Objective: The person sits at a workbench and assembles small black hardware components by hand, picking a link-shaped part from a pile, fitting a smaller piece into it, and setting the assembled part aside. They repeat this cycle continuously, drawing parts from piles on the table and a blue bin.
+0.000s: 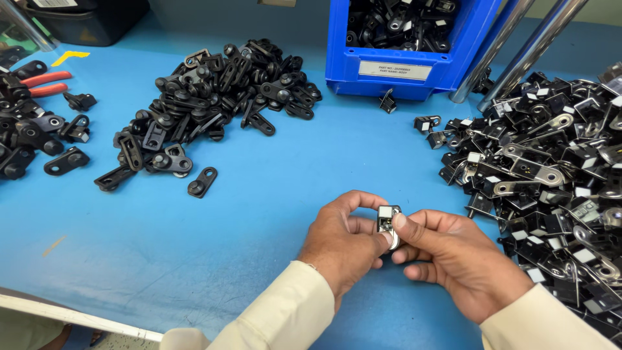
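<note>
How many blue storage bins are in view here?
1. The blue bin stands at the top centre of the blue table, filled with black parts. Others may sit outside the frame.

Black metal parts (214,97) on a blue table (194,240), blue bin (402,68), red-handled pliers (45,84), cream sleeves (285,317).
</note>
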